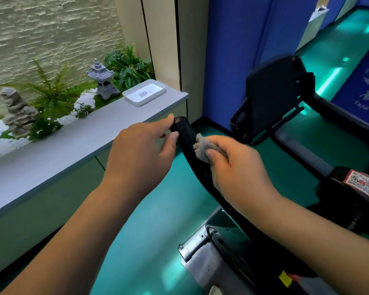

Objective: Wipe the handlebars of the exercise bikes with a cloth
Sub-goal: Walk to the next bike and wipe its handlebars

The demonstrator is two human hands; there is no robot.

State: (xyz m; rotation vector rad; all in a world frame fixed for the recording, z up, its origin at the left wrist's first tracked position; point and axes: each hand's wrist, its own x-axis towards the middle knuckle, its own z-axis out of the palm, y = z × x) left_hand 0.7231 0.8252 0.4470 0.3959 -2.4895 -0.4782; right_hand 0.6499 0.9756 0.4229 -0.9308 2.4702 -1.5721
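A black curved handlebar [184,133] of an exercise bike runs from its rounded end at centre down towards the lower right. My left hand [141,150] holds the bar's end between thumb and fingers. Just below it, my right hand [232,165] grips a grey fluffy cloth [201,146] wrapped around the bar. The bike's black console [273,90] stands behind on the right, and the other handlebar [337,118] reaches off to the right edge.
A grey ledge [73,143] runs along the left with a white tray [144,92] on it, backed by ferns and a small stone lantern [102,79]. Blue wall panels [232,50] stand behind. The floor [153,209] is glossy green; a blue mat [362,88] lies at right.
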